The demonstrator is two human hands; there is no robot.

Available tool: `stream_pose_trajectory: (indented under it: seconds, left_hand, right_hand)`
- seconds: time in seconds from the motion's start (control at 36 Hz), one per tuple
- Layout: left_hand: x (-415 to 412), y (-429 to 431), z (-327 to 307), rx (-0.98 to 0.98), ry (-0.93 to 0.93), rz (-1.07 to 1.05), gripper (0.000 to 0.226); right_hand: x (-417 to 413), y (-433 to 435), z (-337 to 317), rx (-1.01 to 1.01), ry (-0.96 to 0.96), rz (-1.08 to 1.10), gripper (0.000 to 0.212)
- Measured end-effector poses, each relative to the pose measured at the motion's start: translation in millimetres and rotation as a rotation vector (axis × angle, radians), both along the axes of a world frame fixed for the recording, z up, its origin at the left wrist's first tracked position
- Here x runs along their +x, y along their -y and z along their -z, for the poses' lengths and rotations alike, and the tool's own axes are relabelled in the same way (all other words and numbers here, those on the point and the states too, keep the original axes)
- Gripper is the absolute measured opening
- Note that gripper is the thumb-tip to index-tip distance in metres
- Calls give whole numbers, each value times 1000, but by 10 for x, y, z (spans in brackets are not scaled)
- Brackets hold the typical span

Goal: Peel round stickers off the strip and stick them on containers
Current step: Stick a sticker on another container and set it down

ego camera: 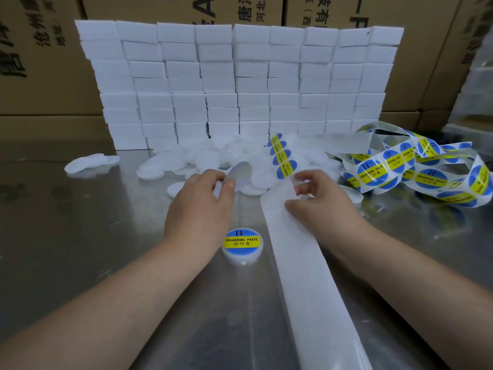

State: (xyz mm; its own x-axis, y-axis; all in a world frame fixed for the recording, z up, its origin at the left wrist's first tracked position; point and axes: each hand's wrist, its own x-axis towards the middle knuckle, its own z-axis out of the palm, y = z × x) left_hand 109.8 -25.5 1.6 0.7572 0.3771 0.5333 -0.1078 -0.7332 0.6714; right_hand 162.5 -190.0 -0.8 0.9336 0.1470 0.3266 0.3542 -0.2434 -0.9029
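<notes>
Translucent round plastic container [241,172], probably light and stiff, is pinched by the left hand [197,206]; at three o'clock the right hand [320,204] pinches the limp blue-and-yellow sticker strip [282,156].

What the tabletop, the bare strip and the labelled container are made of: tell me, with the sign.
Tabletop: likely brushed metal; dull sheen, blurred reflections. Bare strip: probably waxed paper or film; smooth, milky, slightly translucent. Labelled container: apparently white plastic, faintly translucent at the rim, moulded round edge.
</notes>
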Motion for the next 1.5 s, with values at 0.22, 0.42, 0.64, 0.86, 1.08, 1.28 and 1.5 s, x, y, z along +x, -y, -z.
stream_pose_trajectory:
  seconds: [0.22, 0.42, 0.64, 0.86, 1.08, 1.28, 1.5]
  left_hand:
    - [-41, 19, -19, 82, 7, 10, 13]
    - [-66, 42, -48, 140, 7, -6, 22]
    - [-94, 77, -68, 263, 78, -25, 25]
    - [-116, 108, -93, 443, 162, -12, 30]
    - [-96, 88, -77, 517, 158, -6, 31]
    - [15, 9, 21, 88, 66, -23, 22]
    - [-34, 107, -120, -753, 89, 333, 24]
  right_hand:
    - [-108, 58, -110, -67, 307, -63, 65]
    - [-135, 75, -135, -90, 294, -97, 58]
    - [-134, 61, -136, -95, 62, -128, 28]
    - [-136, 50, -134, 15, -38, -88, 41]
    - [-152, 30, -147, 26, -46, -65, 32]
    - [-112, 24, -117, 55, -32, -93, 30]
    - [-120, -18, -60, 28, -45, -249, 24]
